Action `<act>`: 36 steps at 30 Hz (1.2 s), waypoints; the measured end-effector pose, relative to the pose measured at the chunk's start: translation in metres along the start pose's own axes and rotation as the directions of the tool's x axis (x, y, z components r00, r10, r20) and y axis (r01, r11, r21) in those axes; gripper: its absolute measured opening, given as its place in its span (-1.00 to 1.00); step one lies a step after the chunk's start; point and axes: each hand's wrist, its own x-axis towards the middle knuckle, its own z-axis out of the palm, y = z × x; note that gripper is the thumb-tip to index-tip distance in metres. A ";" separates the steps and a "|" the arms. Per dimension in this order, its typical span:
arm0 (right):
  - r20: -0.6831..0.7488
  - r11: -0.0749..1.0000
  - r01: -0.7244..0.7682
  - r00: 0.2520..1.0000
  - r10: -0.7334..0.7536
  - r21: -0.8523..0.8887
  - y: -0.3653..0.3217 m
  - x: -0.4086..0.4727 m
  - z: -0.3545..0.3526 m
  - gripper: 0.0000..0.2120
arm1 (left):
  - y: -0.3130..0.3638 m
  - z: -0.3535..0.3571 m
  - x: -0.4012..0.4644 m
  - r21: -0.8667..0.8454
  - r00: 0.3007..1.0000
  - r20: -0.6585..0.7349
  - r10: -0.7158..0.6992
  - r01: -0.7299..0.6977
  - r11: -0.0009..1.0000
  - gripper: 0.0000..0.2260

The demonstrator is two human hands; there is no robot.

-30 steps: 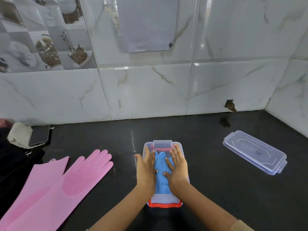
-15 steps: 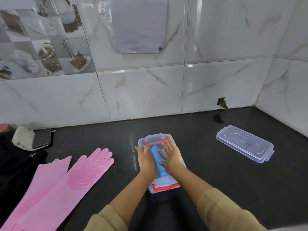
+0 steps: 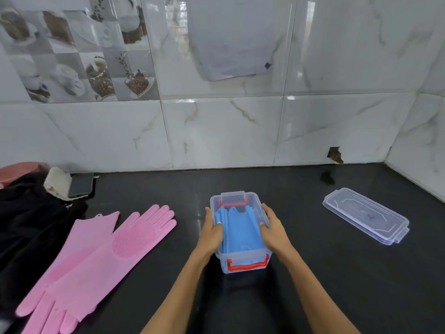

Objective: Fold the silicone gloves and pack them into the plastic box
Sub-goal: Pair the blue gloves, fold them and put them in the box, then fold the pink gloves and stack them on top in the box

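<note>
A clear plastic box with red handles stands on the black counter in front of me. Folded blue silicone gloves lie inside it. My left hand grips the box's left wall, thumb over the rim and fingers outside. My right hand grips the right wall the same way. Two pink silicone gloves lie flat and overlapping on the counter to the left, apart from the box.
The box's clear lid lies on the counter at the right. A black cloth, a phone and a beige rag sit at the far left. Tiled walls close the back and right corner.
Both hands have come off the blue gloves, which they were pressing down, and now hold the box by its two side walls.
</note>
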 end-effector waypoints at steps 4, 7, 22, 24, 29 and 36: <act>0.018 0.999 -0.018 1.000 0.018 -0.044 0.001 0.003 -0.008 -0.52 | -0.005 0.000 -0.002 -0.010 0.999 0.028 0.024 -0.024 1.000 -0.64; 0.015 0.995 -0.047 0.999 0.049 -0.088 0.005 0.002 -0.030 -0.51 | -0.008 -0.001 -0.005 0.042 0.999 0.030 0.017 -0.018 0.999 -0.47; -0.192 0.870 -0.229 0.968 0.159 -0.436 0.039 0.002 -0.165 -0.48 | -0.071 -0.097 -0.004 0.588 0.869 -0.484 0.106 0.234 0.774 -0.49; -0.354 0.836 -0.237 0.934 0.055 -0.495 0.030 0.001 -0.155 -0.50 | -0.080 -0.108 -0.004 0.678 0.875 -0.479 0.065 0.322 0.661 -0.46; -0.486 0.885 0.062 0.817 -0.311 -0.462 -0.025 -0.010 -0.055 -0.65 | -0.089 -0.107 -0.004 0.778 0.885 -0.459 0.081 0.357 0.517 -0.55; 0.288 0.926 0.315 0.924 -0.250 -0.208 -0.039 -0.029 0.139 -0.60 | -0.079 -0.109 -0.007 0.850 0.900 -0.427 0.090 0.365 0.380 -0.50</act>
